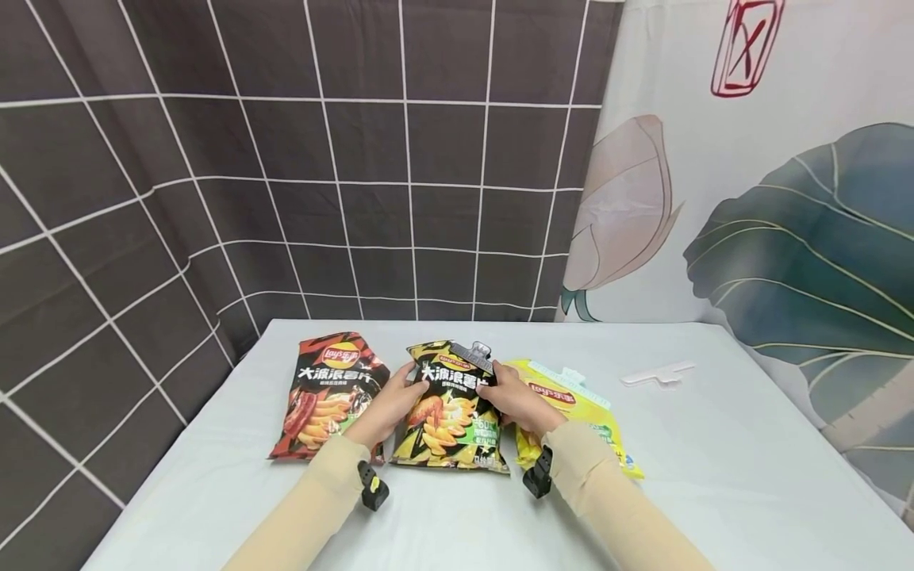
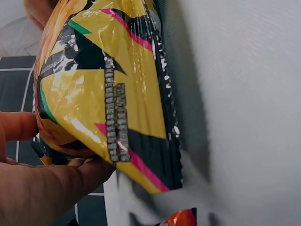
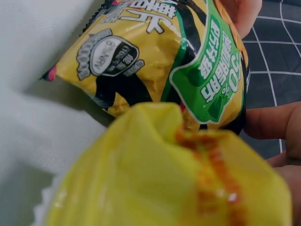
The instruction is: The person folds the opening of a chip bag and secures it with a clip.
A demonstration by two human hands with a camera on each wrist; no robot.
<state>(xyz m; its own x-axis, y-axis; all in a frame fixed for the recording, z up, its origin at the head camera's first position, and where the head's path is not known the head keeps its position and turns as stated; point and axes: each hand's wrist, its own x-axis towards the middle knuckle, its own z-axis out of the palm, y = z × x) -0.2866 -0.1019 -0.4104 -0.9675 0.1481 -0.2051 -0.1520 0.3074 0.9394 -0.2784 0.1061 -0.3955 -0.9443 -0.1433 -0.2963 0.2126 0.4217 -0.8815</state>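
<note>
Both hands hold a black and yellow potato chip bag (image 1: 446, 424) in the middle of the table. My left hand (image 1: 389, 406) grips its left side, thumb on the front face, and my right hand (image 1: 524, 403) grips its right side the same way. A dark bag clip (image 1: 471, 357) sits across the bag's top right edge. In the left wrist view, the bag's crimped bottom edge and printed back (image 2: 141, 99) show beside the left fingers. In the right wrist view, a blurred yellow chip bag (image 3: 141, 174) stands in front of the held bag.
A red and black chip bag (image 1: 314, 408) lies to the left, partly behind the left forearm. At right, the yellow bag (image 1: 603, 428) has a pale clip (image 1: 571, 385) along its top. Farther right on the white table (image 1: 714, 476) lies a white bag clip (image 1: 657, 374).
</note>
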